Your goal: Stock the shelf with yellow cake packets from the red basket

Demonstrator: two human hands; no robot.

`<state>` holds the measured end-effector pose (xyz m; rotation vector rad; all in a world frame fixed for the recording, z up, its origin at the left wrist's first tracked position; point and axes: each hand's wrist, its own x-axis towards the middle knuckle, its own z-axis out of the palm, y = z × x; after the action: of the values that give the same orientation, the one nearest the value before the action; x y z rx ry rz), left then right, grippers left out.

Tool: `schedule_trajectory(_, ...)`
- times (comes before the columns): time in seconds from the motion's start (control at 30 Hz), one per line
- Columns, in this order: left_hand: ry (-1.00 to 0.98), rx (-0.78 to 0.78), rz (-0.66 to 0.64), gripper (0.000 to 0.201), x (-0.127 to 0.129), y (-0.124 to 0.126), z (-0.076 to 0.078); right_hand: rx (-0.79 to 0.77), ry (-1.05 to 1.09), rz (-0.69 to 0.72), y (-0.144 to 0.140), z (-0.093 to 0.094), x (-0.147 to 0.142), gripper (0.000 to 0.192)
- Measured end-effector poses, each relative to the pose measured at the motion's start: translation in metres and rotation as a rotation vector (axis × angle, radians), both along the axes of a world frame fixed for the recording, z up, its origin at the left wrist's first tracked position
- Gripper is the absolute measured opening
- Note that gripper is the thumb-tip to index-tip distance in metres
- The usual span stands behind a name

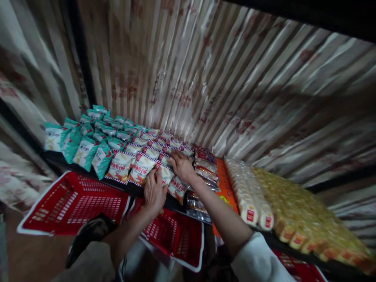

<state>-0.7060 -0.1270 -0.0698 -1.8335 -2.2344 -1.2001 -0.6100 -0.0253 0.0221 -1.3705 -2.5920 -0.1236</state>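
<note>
White snack bags [143, 167] with red lettering and striped top edges stand in rows on a dark shelf. At the front row, my left hand [154, 190] has its fingers closed on the upper left part of one white snack bag [165, 174], which leans a little. My right hand [182, 166] reaches over the same spot from the right. Its fingers are stretched out and lie on the tops of the bags just behind; the fingertips are partly lost among the packs. Another white bag [177, 189] stands below my right wrist.
Teal snack bags [85, 152] fill the shelf's left end. To the right are brown-red packs [207, 166], an orange package [226, 188], white round-ended packs [248, 192] and yellow packs [302, 207]. Red baskets [88, 196] sit below the shelf edge. Printed plastic sheeting [176, 70] hangs behind.
</note>
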Motion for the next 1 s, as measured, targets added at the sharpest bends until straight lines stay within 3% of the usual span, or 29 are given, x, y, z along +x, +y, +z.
schedule_trajectory(0.27, 0.048, -0.002, 0.025, 0.067, 0.0, 0.004, 0.0, -0.115, -0.196, -0.044, 0.037, 0.005, -0.007, 0.046)
schedule_trajectory(0.6, 0.07, 0.007, 0.038, 0.064, 0.004, 0.009, 0.0, -0.052, -0.086, -0.063, 0.058, 0.009, -0.02, 0.047)
schedule_trajectory(0.83, 0.063, 0.019, 0.029, 0.062, 0.003, 0.01, -0.003, -0.208, -0.144, -0.08, 0.082, 0.004, -0.032, 0.049)
schedule_trajectory(1.0, 0.061, 0.024, 0.017, 0.061, 0.003, 0.01, -0.004, -0.214, -0.203, -0.118, 0.084, 0.008, -0.027, 0.053)
